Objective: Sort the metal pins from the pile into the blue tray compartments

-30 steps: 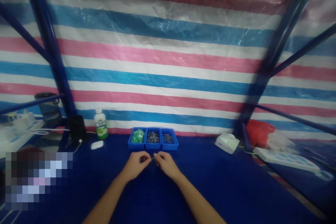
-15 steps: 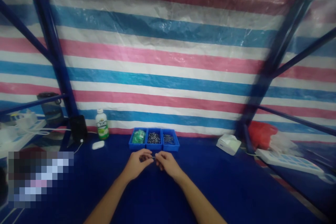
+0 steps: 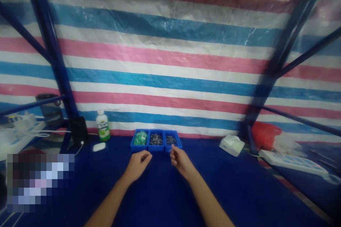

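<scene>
Three small blue bins stand side by side near the back of the blue table. Green packets (image 3: 140,138) fill the left bin, short dark metal pieces (image 3: 156,139) the middle one, and thin dark metal pieces (image 3: 170,140) the right one. In front of the left and middle bins is my left hand (image 3: 138,163), its fingers curled together; whatever they hold is hidden. My right hand (image 3: 180,160) is at the front edge of the right bin, fingers bent and thumb pressed to them, with nothing discernible between them.
At the back left are a white and green bottle (image 3: 103,126), a white oval case (image 3: 99,147) and a black device (image 3: 79,130) on a cable. A tissue pack (image 3: 231,145), red bag (image 3: 266,135) and white power strip (image 3: 293,163) lie to the right.
My hands were close together, fingertips nearly meeting around a small thin piece. My right hand has moved right and forward to the right bin; my left hand has closed more and stayed nearly in place.
</scene>
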Tool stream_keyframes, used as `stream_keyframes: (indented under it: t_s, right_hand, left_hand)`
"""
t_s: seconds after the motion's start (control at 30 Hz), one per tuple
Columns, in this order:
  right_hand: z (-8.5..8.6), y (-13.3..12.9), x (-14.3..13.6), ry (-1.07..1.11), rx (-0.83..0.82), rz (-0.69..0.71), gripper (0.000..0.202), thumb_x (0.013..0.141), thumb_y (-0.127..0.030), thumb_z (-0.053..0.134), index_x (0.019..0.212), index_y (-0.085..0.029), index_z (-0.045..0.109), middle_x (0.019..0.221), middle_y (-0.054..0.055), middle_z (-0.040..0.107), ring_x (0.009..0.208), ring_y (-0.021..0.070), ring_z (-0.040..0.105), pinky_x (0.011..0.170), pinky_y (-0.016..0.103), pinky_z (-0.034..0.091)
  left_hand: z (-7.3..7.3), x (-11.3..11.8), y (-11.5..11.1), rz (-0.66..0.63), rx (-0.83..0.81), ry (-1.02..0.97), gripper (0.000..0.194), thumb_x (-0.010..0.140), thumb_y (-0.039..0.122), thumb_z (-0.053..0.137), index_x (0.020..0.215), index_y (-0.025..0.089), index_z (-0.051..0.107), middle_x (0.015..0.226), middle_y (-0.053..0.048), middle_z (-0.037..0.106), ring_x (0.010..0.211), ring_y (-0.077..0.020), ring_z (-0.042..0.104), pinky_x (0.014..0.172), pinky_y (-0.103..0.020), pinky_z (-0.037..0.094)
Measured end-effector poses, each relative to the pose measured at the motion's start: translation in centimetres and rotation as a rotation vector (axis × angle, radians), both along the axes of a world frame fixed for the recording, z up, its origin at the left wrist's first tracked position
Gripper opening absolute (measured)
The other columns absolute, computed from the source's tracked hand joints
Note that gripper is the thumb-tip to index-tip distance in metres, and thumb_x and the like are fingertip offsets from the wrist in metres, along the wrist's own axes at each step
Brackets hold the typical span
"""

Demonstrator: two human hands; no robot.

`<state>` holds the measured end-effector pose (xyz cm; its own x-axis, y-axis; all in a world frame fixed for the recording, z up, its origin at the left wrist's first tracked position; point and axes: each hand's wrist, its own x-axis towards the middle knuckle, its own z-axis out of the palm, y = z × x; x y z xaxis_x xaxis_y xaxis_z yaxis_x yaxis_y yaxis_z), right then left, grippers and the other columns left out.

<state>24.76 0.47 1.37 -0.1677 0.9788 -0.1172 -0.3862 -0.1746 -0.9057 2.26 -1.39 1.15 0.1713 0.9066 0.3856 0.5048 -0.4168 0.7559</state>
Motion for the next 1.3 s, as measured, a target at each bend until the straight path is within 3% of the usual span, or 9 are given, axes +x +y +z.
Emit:
stream_keyframes:
  t_s: [0.07, 0.17, 0.5, 0.63, 0.7, 0.8, 0.93, 1.13, 1.3]
  right_hand:
    - [0.0, 0.1, 0.2, 0.004, -0.001, -0.103, 0.031, 0.081, -0.052, 0.062, 0.087, -0.021, 0.057, 0.067, -0.002, 0.058, 0.041, 0.0077, 0.040, 0.041, 0.023, 0.026]
    - [-0.2, 0.1, 0.3, -0.043, 0.016, -0.164, 0.032, 0.081, -0.050, 0.059, 0.098, -0.023, 0.059, 0.077, 0.000, 0.063, 0.043, 0.0083, 0.044, 0.041, 0.023, 0.029]
    - [-1.1, -0.4, -1.8, -0.414, 0.377, 0.032, 0.033, 0.076, -0.048, 0.067, 0.082, -0.016, 0.067, 0.071, 0.002, 0.066, 0.045, 0.0098, 0.051, 0.047, 0.023, 0.036]
    - [-1.1, -0.9, -2.3, -0.463, 0.422, 0.053, 0.037, 0.079, -0.053, 0.064, 0.075, -0.017, 0.064, 0.065, 0.001, 0.066, 0.043, 0.0115, 0.055, 0.046, 0.023, 0.037]
    - [-1.4, -1.0, -2.6, -0.495, 0.369, -0.043, 0.045, 0.082, -0.058, 0.058, 0.061, -0.018, 0.056, 0.048, -0.002, 0.056, 0.039, 0.0128, 0.054, 0.044, 0.023, 0.036]
    - [-1.9, -0.8, -2.9, -0.529, 0.276, -0.189, 0.057, 0.085, -0.064, 0.050, 0.048, -0.022, 0.041, 0.033, -0.004, 0.040, 0.034, 0.0137, 0.050, 0.042, 0.023, 0.034]
    - [-2.3, -0.4, -2.9, -0.501, 0.306, -0.153, 0.050, 0.084, -0.062, 0.054, 0.058, -0.019, 0.053, 0.049, 0.000, 0.058, 0.039, 0.0126, 0.052, 0.042, 0.023, 0.036]
    - [-2.0, -0.6, -2.7, -0.566, 0.383, -0.127, 0.044, 0.086, -0.055, 0.054, 0.063, -0.017, 0.059, 0.054, 0.000, 0.060, 0.042, 0.0116, 0.051, 0.045, 0.022, 0.037]
    - [-1.1, -1.2, -2.6, -0.570, 0.393, -0.153, 0.045, 0.084, -0.057, 0.056, 0.063, -0.018, 0.059, 0.056, 0.000, 0.061, 0.044, 0.0123, 0.052, 0.044, 0.022, 0.037]
  left_hand:
    - [-0.1, -0.1, 0.0, 0.011, 0.002, 0.012, 0.033, 0.088, 0.045, 0.050, 0.082, 0.019, 0.068, 0.075, -0.001, 0.067, 0.069, -0.0157, 0.059, 0.068, -0.025, 0.046]
    - [-0.3, -0.3, 0.0, 0.022, 0.001, 0.019, 0.030, 0.088, 0.043, 0.051, 0.082, 0.019, 0.069, 0.074, 0.000, 0.067, 0.068, -0.0152, 0.059, 0.066, -0.024, 0.045]
    - [-1.2, -0.5, 0.9, -0.015, 0.014, 0.136, 0.026, 0.090, 0.037, 0.051, 0.083, 0.021, 0.070, 0.078, 0.000, 0.070, 0.071, -0.0161, 0.061, 0.069, -0.025, 0.043]
    - [-0.9, -0.6, 0.1, 0.110, 0.040, 0.295, 0.034, 0.091, 0.044, 0.050, 0.072, 0.021, 0.065, 0.069, -0.001, 0.064, 0.066, -0.0172, 0.057, 0.066, -0.027, 0.039]
    - [-0.5, -0.3, -0.1, 0.170, 0.135, 0.354, 0.031, 0.092, 0.043, 0.050, 0.077, 0.021, 0.066, 0.077, -0.004, 0.064, 0.076, -0.0204, 0.058, 0.073, -0.030, 0.039]
    - [0.3, 0.8, 0.6, 0.215, 0.273, 0.455, 0.023, 0.092, 0.033, 0.051, 0.104, 0.022, 0.067, 0.107, -0.010, 0.064, 0.103, -0.0278, 0.054, 0.089, -0.038, 0.038]
    - [0.9, 2.7, 2.9, 0.261, 0.364, 0.702, 0.033, 0.089, 0.022, 0.055, 0.122, 0.023, 0.060, 0.131, -0.010, 0.055, 0.116, -0.0324, 0.045, 0.093, -0.046, 0.037]
    - [1.1, 3.7, 4.5, 0.204, 0.383, 0.796, 0.019, 0.092, 0.021, 0.052, 0.103, 0.021, 0.068, 0.103, -0.008, 0.066, 0.104, -0.0302, 0.050, 0.082, -0.044, 0.039]
    - [2.3, 3.0, 3.4, 0.182, 0.412, 0.765, 0.018, 0.092, 0.024, 0.056, 0.105, 0.023, 0.068, 0.105, -0.007, 0.067, 0.104, -0.0298, 0.050, 0.083, -0.043, 0.036]
